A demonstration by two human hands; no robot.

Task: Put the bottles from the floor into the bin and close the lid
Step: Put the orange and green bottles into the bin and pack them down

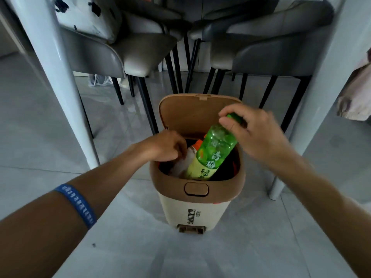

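Observation:
A cream pedal bin (197, 209) with a brown rim stands on the floor in front of me, its brown lid (190, 115) tipped up at the back. My right hand (255, 131) grips the cap end of a green bottle (212, 153), which leans tilted with its lower half inside the bin. My left hand (164, 146) reaches into the bin's left side, fingers curled on a pale bottle with an orange cap (188, 157). Whether it grips that bottle is hard to tell.
Grey chairs (124, 53) with black legs stand just behind the bin under a white table. White table legs (58, 77) flank the bin left and right. Grey tiled floor (128, 247) lies around it. A pink cloth (355, 91) hangs at the right edge.

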